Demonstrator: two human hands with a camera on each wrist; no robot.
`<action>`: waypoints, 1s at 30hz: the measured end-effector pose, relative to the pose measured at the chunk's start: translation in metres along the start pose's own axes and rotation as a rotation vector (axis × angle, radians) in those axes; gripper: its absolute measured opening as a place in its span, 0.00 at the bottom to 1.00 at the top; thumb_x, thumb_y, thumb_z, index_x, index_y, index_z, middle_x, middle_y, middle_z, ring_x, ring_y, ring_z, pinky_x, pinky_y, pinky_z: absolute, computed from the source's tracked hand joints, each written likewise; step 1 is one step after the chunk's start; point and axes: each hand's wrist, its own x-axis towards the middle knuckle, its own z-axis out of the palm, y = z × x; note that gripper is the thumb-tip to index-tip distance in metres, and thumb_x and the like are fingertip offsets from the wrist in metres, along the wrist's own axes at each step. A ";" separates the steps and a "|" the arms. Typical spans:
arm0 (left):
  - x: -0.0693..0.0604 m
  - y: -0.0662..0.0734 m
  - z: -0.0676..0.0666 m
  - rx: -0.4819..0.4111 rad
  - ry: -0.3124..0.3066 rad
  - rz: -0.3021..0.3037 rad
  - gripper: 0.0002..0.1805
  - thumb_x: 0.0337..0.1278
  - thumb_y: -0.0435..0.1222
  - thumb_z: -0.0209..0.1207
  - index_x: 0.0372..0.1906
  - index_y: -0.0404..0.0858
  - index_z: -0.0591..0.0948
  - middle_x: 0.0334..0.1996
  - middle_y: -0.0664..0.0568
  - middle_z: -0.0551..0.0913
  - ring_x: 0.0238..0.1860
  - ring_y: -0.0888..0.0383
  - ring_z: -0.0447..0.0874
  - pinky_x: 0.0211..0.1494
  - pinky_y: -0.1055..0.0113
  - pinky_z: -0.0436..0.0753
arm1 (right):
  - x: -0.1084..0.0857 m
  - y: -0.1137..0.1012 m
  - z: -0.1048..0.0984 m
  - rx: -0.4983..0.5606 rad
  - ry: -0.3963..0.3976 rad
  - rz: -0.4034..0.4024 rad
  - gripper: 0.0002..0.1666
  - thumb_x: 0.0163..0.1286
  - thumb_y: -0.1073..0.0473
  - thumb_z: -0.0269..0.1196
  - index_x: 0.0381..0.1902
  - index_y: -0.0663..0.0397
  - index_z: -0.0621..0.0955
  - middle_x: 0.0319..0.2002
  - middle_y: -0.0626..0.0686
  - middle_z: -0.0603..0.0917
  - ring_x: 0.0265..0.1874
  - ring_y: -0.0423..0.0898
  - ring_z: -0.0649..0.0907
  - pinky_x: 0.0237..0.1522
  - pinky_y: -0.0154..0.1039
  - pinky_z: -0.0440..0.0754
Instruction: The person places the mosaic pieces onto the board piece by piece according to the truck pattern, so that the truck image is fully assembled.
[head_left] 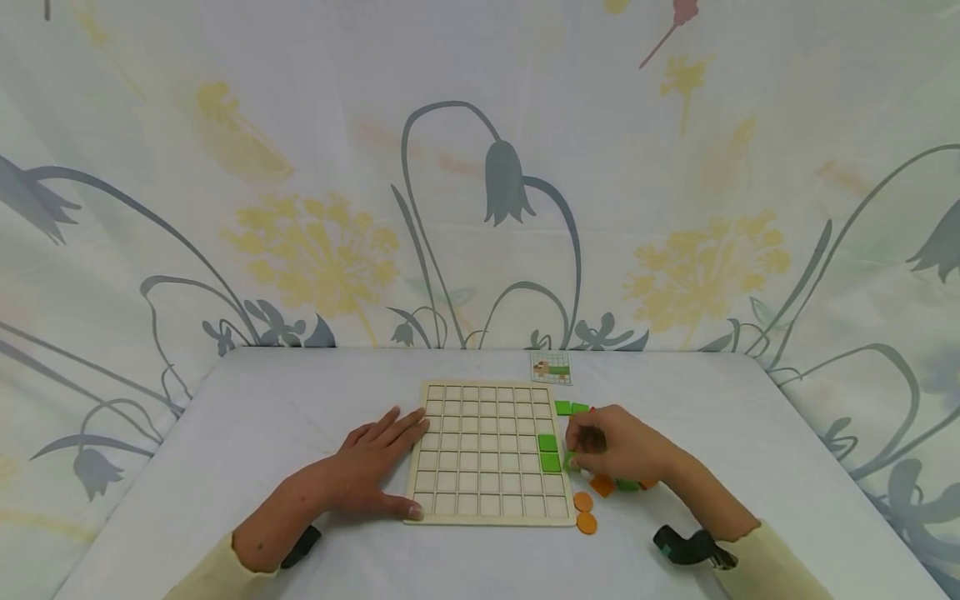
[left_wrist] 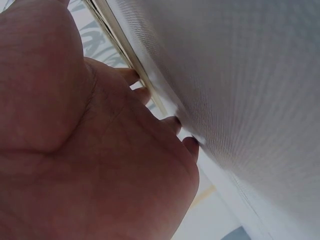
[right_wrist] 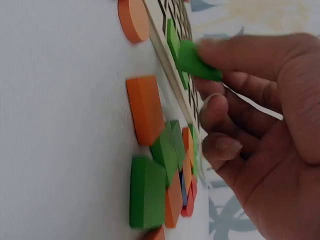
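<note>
A pale wooden grid board [head_left: 480,452] lies on the white table, with two green square tiles [head_left: 550,462] set in cells of its right-hand column. My left hand [head_left: 367,471] rests flat at the board's left side, fingers spread; the fingertips and thumb tip touch its edge. In the left wrist view, the palm covers much of the board. At the board's right edge, my right hand [head_left: 618,442] pinches a green tile [right_wrist: 197,62] between thumb and forefinger, tilted; the other fingers are curled beneath. In the right wrist view, this tile overlaps the green tiles on the board.
Right of the board lie loose green tiles [right_wrist: 147,192], orange tiles [right_wrist: 145,110] and a red piece [right_wrist: 189,202], partly under my right hand. Two orange discs [head_left: 587,523] sit by the lower right corner. A small printed card [head_left: 551,367] lies behind the board. Patterned fabric [head_left: 480,167] hangs behind.
</note>
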 end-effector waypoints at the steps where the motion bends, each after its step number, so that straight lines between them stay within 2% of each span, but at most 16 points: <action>1: 0.000 0.000 0.000 0.002 -0.001 -0.001 0.65 0.56 0.72 0.65 0.87 0.42 0.52 0.88 0.50 0.46 0.86 0.38 0.38 0.79 0.34 0.53 | 0.001 -0.001 0.002 0.011 0.034 -0.004 0.07 0.70 0.62 0.73 0.38 0.47 0.84 0.31 0.41 0.82 0.30 0.39 0.79 0.35 0.35 0.80; 6: 0.000 0.000 0.000 0.004 -0.001 -0.001 0.64 0.57 0.71 0.65 0.87 0.42 0.52 0.88 0.50 0.46 0.86 0.38 0.38 0.79 0.35 0.54 | 0.007 -0.010 0.016 0.066 0.185 -0.030 0.04 0.72 0.64 0.71 0.42 0.52 0.86 0.38 0.44 0.86 0.34 0.40 0.83 0.39 0.35 0.83; 12: 0.000 0.000 0.001 -0.001 -0.001 -0.001 0.65 0.56 0.72 0.65 0.87 0.42 0.52 0.88 0.50 0.46 0.86 0.38 0.38 0.79 0.34 0.53 | 0.011 -0.017 0.031 0.112 0.297 -0.023 0.07 0.71 0.67 0.71 0.42 0.52 0.86 0.40 0.47 0.88 0.35 0.40 0.85 0.40 0.35 0.86; 17: 0.001 0.000 0.001 0.003 0.003 -0.011 0.65 0.55 0.72 0.66 0.87 0.42 0.52 0.88 0.51 0.46 0.86 0.39 0.38 0.79 0.34 0.53 | 0.015 -0.020 0.039 0.142 0.290 -0.012 0.07 0.71 0.67 0.72 0.42 0.51 0.86 0.40 0.48 0.88 0.35 0.40 0.86 0.41 0.36 0.87; 23: 0.001 0.000 0.002 0.005 0.005 -0.011 0.65 0.55 0.72 0.66 0.87 0.42 0.52 0.88 0.51 0.46 0.86 0.39 0.38 0.79 0.34 0.53 | 0.018 -0.021 0.045 0.084 0.275 -0.002 0.10 0.67 0.68 0.74 0.36 0.46 0.86 0.37 0.42 0.88 0.30 0.37 0.84 0.35 0.35 0.84; 30: 0.001 0.000 0.001 0.002 0.005 -0.005 0.65 0.56 0.71 0.66 0.87 0.42 0.53 0.87 0.50 0.47 0.86 0.38 0.39 0.79 0.34 0.54 | 0.018 -0.023 0.047 0.041 0.286 -0.010 0.10 0.67 0.68 0.74 0.36 0.46 0.88 0.37 0.41 0.88 0.27 0.37 0.82 0.31 0.34 0.81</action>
